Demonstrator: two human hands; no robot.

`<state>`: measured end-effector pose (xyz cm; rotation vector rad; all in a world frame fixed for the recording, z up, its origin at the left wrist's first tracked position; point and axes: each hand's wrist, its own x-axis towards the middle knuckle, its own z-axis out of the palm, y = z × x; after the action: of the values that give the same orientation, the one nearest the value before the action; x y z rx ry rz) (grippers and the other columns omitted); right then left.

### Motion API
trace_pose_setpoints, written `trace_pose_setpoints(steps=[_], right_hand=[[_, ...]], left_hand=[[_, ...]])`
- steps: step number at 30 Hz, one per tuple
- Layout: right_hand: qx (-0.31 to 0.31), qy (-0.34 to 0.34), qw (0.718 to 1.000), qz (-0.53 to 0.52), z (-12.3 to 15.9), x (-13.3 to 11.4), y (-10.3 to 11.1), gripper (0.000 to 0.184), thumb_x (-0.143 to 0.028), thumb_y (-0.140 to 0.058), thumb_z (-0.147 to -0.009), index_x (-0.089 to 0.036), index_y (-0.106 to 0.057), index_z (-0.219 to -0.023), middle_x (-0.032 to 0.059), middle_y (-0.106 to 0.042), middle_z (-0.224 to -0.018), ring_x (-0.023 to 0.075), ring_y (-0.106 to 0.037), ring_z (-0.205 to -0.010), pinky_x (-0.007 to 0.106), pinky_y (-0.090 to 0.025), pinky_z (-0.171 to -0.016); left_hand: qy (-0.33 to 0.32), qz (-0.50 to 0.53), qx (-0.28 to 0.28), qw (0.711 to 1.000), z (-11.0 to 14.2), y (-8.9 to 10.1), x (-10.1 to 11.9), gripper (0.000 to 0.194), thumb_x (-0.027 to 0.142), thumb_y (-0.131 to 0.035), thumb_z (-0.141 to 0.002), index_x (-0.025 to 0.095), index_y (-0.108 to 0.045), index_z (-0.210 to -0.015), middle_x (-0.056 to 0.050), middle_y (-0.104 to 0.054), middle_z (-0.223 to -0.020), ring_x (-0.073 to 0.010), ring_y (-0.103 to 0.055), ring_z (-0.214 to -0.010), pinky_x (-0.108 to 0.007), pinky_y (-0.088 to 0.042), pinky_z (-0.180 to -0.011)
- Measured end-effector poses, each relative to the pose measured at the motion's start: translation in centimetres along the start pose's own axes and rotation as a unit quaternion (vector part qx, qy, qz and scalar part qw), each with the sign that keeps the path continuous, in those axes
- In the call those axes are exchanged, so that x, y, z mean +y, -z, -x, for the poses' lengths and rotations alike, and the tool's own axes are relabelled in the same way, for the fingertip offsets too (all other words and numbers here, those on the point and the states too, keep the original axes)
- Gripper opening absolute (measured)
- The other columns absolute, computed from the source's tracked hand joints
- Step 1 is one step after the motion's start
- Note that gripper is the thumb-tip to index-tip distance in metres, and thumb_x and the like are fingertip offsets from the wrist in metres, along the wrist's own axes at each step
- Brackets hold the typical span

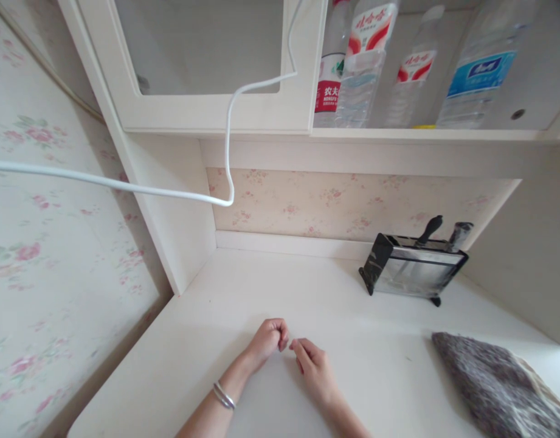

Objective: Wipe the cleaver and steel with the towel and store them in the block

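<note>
My left hand [268,340] is curled into a loose fist over the white tabletop [188,365], with a silver bangle [224,395] on its wrist. Just beside it, my right hand [311,365] is closed too, its thumb pressed against the bent index finger. A small gap separates the two hands. Nothing shows in either of them. To the right lies a crumpled grey-brown cloth [494,377], apart from my right hand. Farther back stands a knife holder [414,274] with black ends and clear sides, and two handles stick up out of it.
An overhead cabinet [216,114] spans the top, with several plastic bottles [364,67] on its open shelf. A white cable [170,193] hangs across the upper left. Flowered wallpaper [28,292] covers the left wall, and a side panel [530,243] rises at right.
</note>
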<state>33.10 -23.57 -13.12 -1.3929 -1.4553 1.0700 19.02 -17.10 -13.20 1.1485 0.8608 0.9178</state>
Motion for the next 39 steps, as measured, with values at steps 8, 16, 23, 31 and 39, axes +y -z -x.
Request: trace_pose_setpoints(steps=[8,16,23,31,39], right_hand=[[-0.003,0.017,1.0,0.001,-0.2,0.5,0.0,0.043,-0.049,-0.047,-0.089,-0.016,-0.07,-0.103,-0.002,-0.046,-0.057,0.0131,-0.038,-0.054,0.026,-0.027,-0.053],[-0.009,0.018,0.999,0.026,-0.4,0.9,-0.1,0.039,-0.043,-0.046,-0.089,-0.017,-0.069,-0.107,-0.0044,-0.042,-0.053,0.0126,-0.037,-0.052,0.026,-0.027,-0.052],[-0.006,0.024,1.0,0.019,-0.3,0.5,0.1,0.036,-0.04,-0.047,-0.088,-0.018,-0.069,-0.106,-0.0039,-0.045,-0.055,0.0134,-0.041,-0.053,0.025,-0.03,-0.054],[-0.017,0.028,0.999,0.024,-0.3,0.8,-0.2,0.034,-0.039,-0.046,-0.089,-0.019,-0.069,-0.103,-0.0044,-0.043,-0.055,0.0124,-0.039,-0.052,0.025,-0.028,-0.052],[-0.021,0.031,0.998,0.041,-0.1,0.8,-0.1,0.031,-0.037,-0.045,-0.09,-0.019,-0.068,-0.101,-0.0043,-0.044,-0.056,0.0124,-0.041,-0.054,0.025,-0.028,-0.054]], left_hand=[[-0.007,-0.017,0.007,1.0,-0.1,0.1,0.2,0.013,0.013,-0.04,-0.049,0.018,-0.051,-0.055,0.004,-0.048,-0.046,-0.0098,-0.04,-0.048,-0.024,-0.029,-0.053],[0.0,-0.007,0.008,1.0,-0.1,0.1,0.0,0.013,0.012,-0.041,-0.05,0.017,-0.051,-0.057,0.005,-0.047,-0.047,-0.0093,-0.039,-0.047,-0.023,-0.028,-0.052],[0.001,-0.009,0.004,1.0,-0.1,0.1,0.1,0.014,0.012,-0.041,-0.05,0.017,-0.052,-0.058,0.005,-0.047,-0.047,-0.009,-0.038,-0.047,-0.023,-0.026,-0.052],[-0.008,-0.001,0.004,1.0,-0.2,0.2,-0.1,0.016,0.011,-0.041,-0.05,0.017,-0.053,-0.058,0.003,-0.049,-0.05,-0.0099,-0.041,-0.05,-0.023,-0.03,-0.054],[-0.004,0.01,0.009,1.0,-0.1,-0.1,0.2,0.015,0.011,-0.042,-0.05,0.017,-0.053,-0.057,0.003,-0.05,-0.05,-0.0103,-0.042,-0.051,-0.024,-0.03,-0.055]])
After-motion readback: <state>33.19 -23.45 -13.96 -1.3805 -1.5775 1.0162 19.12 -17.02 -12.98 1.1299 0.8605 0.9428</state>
